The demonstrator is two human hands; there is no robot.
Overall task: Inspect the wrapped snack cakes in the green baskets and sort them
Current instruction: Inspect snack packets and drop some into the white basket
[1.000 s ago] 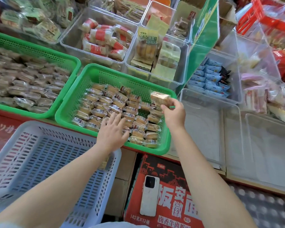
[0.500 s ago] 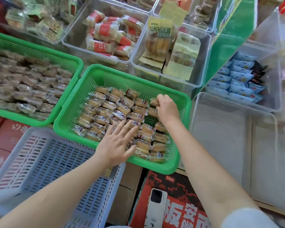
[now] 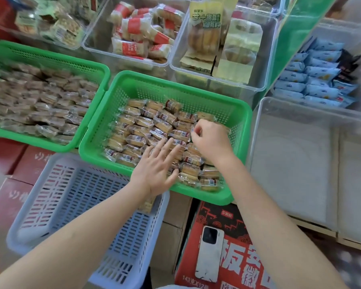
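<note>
On the far left sits a green basket (image 3: 50, 59) full of wrapped snack cakes (image 3: 40, 105). Below it is a pale blue basket (image 3: 71, 205) with slots in it. Just to the right of the first green one, touching it, is a second green basket (image 3: 196, 86). It holds many little cakes in clear wrappers (image 3: 138, 130), laid in rows.

The left hand (image 3: 156, 170) is flat and wide, with straight fingers spread out. It rests on top of the cakes near the front of this basket. The right hand (image 3: 211, 140) is just beside it, over the cakes too. Its fingers are curled and pinch the wrapper of one cake (image 3: 193, 131) in the pile.

Lower down, a white phone (image 3: 208, 253) lies on a red box (image 3: 238, 257). On the right stands a clear bin (image 3: 300, 163).
</note>
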